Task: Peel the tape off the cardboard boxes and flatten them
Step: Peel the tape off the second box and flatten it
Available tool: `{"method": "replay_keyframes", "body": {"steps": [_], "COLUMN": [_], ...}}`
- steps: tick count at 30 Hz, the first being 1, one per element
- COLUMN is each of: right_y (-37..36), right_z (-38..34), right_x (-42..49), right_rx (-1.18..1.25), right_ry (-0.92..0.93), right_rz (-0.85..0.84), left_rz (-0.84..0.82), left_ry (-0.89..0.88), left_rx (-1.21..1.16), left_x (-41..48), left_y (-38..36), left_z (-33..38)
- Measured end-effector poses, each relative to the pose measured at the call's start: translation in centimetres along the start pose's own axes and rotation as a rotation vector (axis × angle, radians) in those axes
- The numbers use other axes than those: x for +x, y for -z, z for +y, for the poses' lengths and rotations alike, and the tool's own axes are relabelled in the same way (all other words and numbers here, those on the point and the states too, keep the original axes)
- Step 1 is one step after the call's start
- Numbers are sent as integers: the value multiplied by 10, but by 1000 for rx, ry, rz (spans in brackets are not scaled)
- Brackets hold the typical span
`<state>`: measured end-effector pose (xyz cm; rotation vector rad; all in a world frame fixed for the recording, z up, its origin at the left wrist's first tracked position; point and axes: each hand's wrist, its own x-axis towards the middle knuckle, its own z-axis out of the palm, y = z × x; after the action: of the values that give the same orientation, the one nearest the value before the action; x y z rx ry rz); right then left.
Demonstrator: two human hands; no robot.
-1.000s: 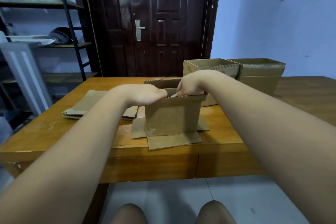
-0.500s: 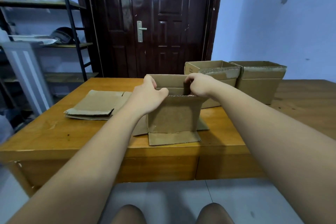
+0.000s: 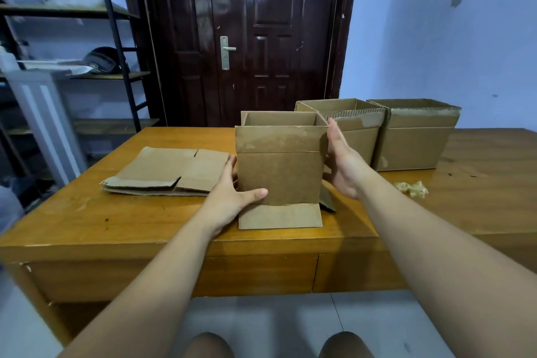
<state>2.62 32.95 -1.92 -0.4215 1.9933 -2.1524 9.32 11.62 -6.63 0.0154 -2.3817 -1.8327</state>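
Note:
An open brown cardboard box (image 3: pixel 280 166) stands upright near the front edge of the wooden table (image 3: pixel 122 221), its top flaps raised and its bottom flaps splayed out on the tabletop. My left hand (image 3: pixel 232 197) grips its lower left side, thumb across the front face. My right hand (image 3: pixel 341 166) lies flat against its right side, fingers pointing up. Two more open boxes stand behind to the right, one in the middle (image 3: pixel 353 131) and one further right (image 3: pixel 412 136). A stack of flattened boxes (image 3: pixel 168 171) lies to the left.
A crumpled wad of peeled tape (image 3: pixel 412 189) lies on the table at the right. A dark door (image 3: pixel 247 38) is behind the table, a metal shelf rack (image 3: pixel 87 67) at the left. My knees show below the table's front edge.
Both hands left the box's top rim and dropped to its sides. The top flaps that were pressed down now stand up, and the box sits taller.

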Motion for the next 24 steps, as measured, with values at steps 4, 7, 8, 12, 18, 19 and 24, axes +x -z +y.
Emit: {"method": "replay_keyframes", "body": {"steps": [4,7,8,12,18,19,24], "right_y": [4,4,4,3,-1,-2,-2], "right_z": [16,17,14,-1,-19,-20,-20], "right_x": [-4,-6,-6,-5,-15,-17,-15], "right_rx": [-94,-121,-103,8,78,71,-16], "right_ry": [-50,-42,-38,-52,-74,-68,-22], "right_rz": [-83,-49,-34,-7,36,48,130], "left_rz": [39,-13,-41,-61,149,164,197], "left_ry": [-2,17,21,3,36,40,42], "left_rx": [11,79,67,-184,-189,-196,-253], "left_x": [5,4,4,3,2,1,-3], "left_y": [-2,3,5,13,25,26,30], "left_z": [1,5,7,19,27,27,24]}}
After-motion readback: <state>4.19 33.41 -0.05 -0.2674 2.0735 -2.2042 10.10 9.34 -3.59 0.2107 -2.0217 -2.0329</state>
